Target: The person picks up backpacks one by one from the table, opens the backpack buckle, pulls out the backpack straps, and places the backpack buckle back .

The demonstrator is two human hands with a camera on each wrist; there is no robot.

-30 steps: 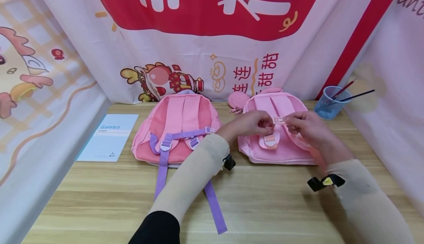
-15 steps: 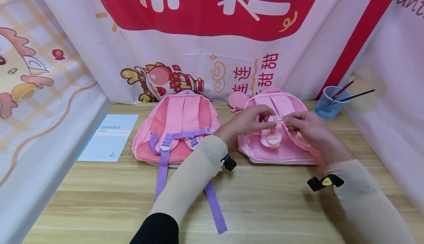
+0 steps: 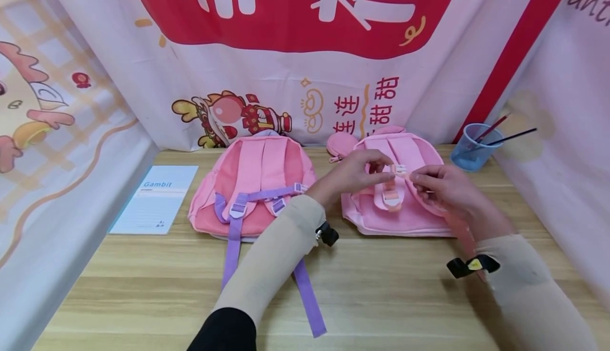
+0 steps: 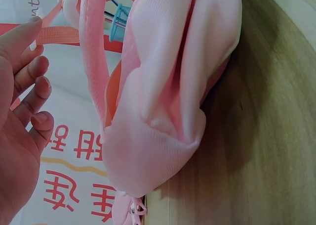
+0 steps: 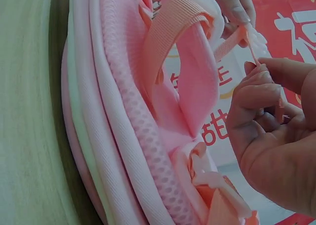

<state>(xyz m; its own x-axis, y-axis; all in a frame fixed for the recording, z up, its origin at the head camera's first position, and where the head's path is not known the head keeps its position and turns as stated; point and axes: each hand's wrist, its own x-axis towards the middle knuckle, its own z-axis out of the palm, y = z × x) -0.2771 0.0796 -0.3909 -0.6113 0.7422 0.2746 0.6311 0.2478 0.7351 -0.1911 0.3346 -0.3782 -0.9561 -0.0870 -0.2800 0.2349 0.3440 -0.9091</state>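
Observation:
A pink backpack (image 3: 405, 224) stands on the right with its shoulder-strap side towards me. My left hand (image 3: 364, 171) pinches a small white buckle (image 3: 397, 169) on orange webbing (image 4: 58, 35), raised in front of the pack. Just to the right, my right hand (image 3: 445, 189) pinches a thin orange strap end (image 5: 253, 53) at the buckle, its other fingers curled in. A white strap adjuster (image 3: 392, 198) hangs below the left fingers. In the left wrist view the fingertips partly cover the buckle, so how the strap threads through it cannot be seen.
Another pink backpack (image 3: 263, 165) with purple straps (image 3: 310, 298) stands to the left on the wooden table (image 3: 381, 298). Left of it lies a notebook (image 3: 154, 200). A blue cup (image 3: 474, 150) with two thin sticks is at the back right, and a round pink pouch (image 3: 341, 144) sits between the packs.
My left hand has risen slightly and now grips the buckle. My right fingers have shifted from the buckle's right end a little rightwards, with thin strap showing between the hands.

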